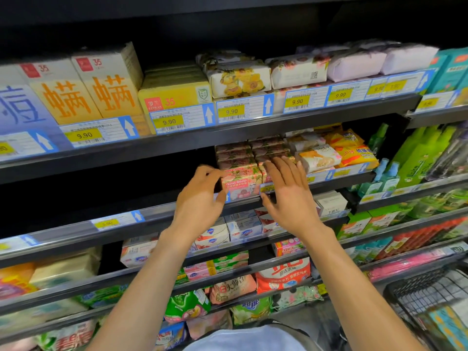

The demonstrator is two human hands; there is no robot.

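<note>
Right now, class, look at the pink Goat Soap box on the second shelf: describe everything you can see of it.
The Goat Soap box is a small carton that looks like cardboard, pink with a flower print and a red band lettered in white. It stands at the front edge of the dark shelf, ahead of a row of similar boxes. The left hand curls its fingers and thumb round the box's left end. The right hand, fingers straight, covers the neighbouring box.

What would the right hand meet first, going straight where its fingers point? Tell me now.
Probably the stack of pink soap boxes; the right hand points its straight fingers at it, perhaps already touching. Depth is unclear.
</note>
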